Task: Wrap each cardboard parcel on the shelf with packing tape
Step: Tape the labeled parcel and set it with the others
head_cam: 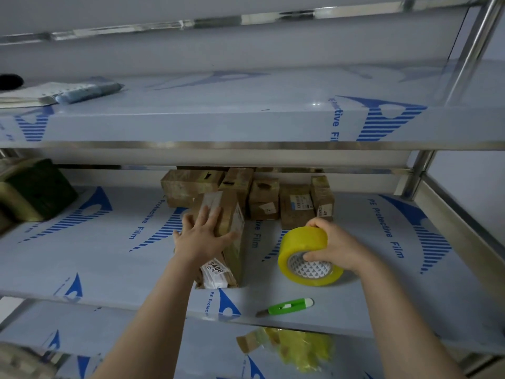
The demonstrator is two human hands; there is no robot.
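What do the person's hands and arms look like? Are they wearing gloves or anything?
No gloves. The left hand and the right hand are both bare. No sleeves show either, so both arms are uncovered all the way down to the bottom edge of the picture. I can see no watch, bracelet or ring on them.

Before us, a steel shelf wearing its blue-printed protective film. At the back we see a huddle of small cardboard parcels. One long parcel lies nearer the front, with a roll of yellow tape just to its right. A green utility knife sits by the front edge, and at far left there is a dark green block.
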